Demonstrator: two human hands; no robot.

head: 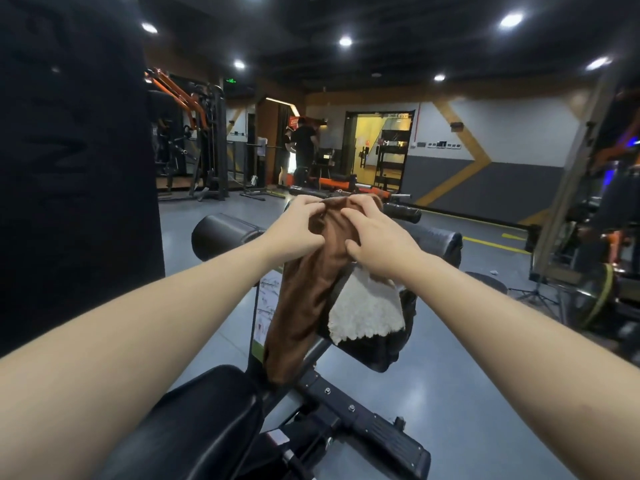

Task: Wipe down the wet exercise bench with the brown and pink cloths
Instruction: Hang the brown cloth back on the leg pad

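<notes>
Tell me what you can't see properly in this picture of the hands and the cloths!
- Head view: whether the bench is wet; its black pad is too dark.
- The brown cloth top edge, bunched under the left hand and right hand.
- The pale cloth upper part, hidden beneath the right hand and brown cloth; its pink colour isn't clear.
- The people far back: too small.

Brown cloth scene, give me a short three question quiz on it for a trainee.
1. True or false: both hands grip the brown cloth.
2. Which hand also holds the pale cloth? A) left hand B) right hand
3. Fill in: the brown cloth hangs down over the ___.

Key: 1 true; 2 B; 3 bench.
</notes>
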